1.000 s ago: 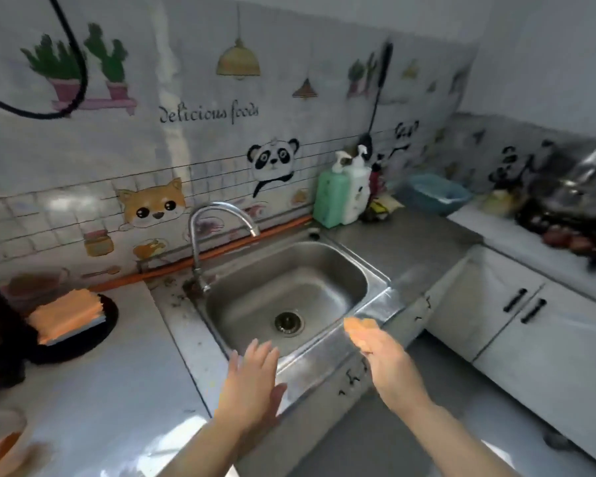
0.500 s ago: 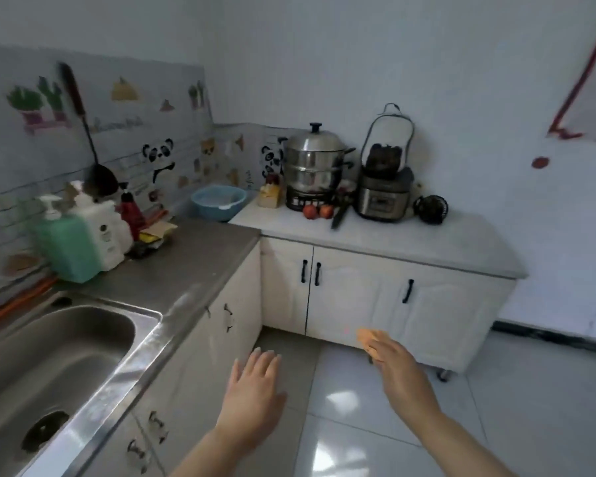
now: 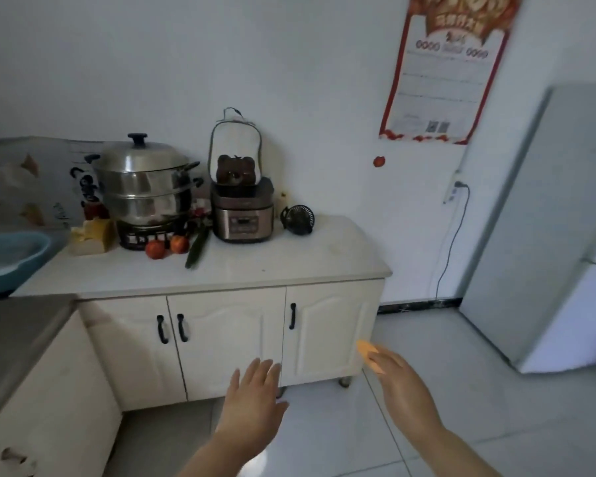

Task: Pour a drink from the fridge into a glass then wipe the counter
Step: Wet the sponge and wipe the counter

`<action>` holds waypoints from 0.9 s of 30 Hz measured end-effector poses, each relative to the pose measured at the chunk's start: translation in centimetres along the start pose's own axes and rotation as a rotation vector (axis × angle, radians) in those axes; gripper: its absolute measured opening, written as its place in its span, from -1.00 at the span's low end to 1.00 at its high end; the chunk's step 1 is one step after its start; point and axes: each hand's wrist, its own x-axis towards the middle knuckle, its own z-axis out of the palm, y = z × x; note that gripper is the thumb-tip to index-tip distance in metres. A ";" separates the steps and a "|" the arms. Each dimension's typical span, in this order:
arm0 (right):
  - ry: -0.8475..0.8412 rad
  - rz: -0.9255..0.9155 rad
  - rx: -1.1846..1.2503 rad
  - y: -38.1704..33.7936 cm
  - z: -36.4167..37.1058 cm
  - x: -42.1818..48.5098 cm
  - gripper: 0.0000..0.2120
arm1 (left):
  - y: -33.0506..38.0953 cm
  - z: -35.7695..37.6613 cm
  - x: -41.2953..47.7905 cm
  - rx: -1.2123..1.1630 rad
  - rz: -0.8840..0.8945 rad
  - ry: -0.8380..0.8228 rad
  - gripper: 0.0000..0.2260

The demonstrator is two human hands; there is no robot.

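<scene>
A white fridge [image 3: 547,218] stands at the right edge of the head view, its doors closed. My left hand [image 3: 252,397] is held out low in the middle, flat, with fingers apart and nothing in it. To its right, my right hand [image 3: 399,380] reaches forward toward the fridge side, a small orange piece [image 3: 367,352] pinched at its fingertips. Both hands hover over the tiled floor in front of the cabinet doors. No glass or drink is in sight.
A white counter [image 3: 255,270] carries a steel steamer pot [image 3: 141,180], a rice cooker [image 3: 243,215], two tomatoes [image 3: 167,246], a cucumber [image 3: 197,251] and a small black fan [image 3: 298,218]. A blue basin [image 3: 7,259] and the grey steel worktop [image 3: 14,332] lie at left.
My view has swung right, from the sink past the corner counter to the fridge. Both hands keep their pose, the right still holding the orange piece.
</scene>
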 end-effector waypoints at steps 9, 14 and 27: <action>0.103 0.024 -0.127 3.2 -1.3 14.3 -0.61 | 0.5 -1.8 18.1 0.006 0.125 -0.013 -0.48; 0.122 0.032 -0.139 7.1 -0.9 22.1 -0.67 | 1.3 -1.0 26.5 0.005 0.119 -0.036 -0.49; -0.041 -0.028 -0.087 16.9 -0.4 43.2 -0.41 | 4.3 0.8 46.8 -0.018 -0.053 -0.073 -0.47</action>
